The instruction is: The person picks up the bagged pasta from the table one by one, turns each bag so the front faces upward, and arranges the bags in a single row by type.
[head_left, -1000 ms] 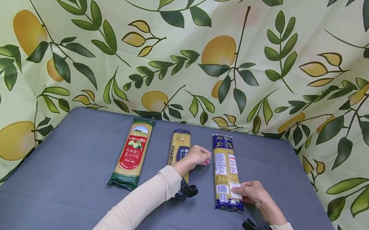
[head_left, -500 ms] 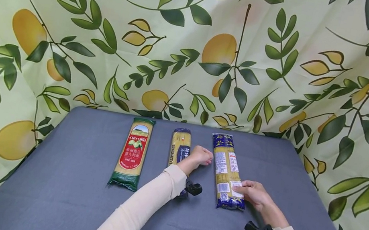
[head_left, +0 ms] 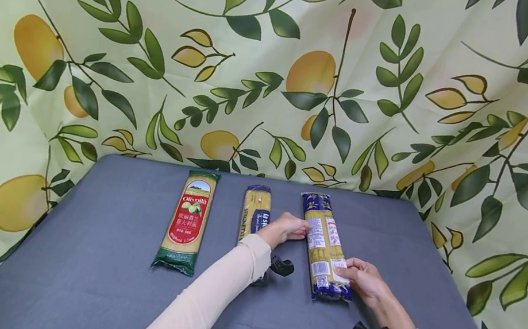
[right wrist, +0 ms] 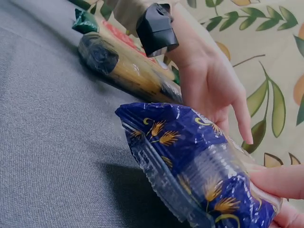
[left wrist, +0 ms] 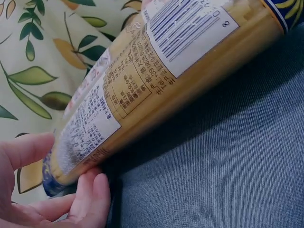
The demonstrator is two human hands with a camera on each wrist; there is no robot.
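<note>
Grey tablecloth [head_left: 97,253] is bearing three pasta packets; I am gripping the blue-ended packet [head_left: 325,244] with my right hand [head_left: 361,278], my left hand [head_left: 287,228] touching it loosely; lifting remains, I judge.

A red-labelled Olivoila spaghetti packet [head_left: 188,221] lies lengthwise at left on the grey-blue tablecloth [head_left: 95,264]; a yellow-and-blue spaghetti packet [head_left: 254,213] lies to its right. A lemon-and-leaf patterned backdrop [head_left: 280,68] hangs behind.
</note>
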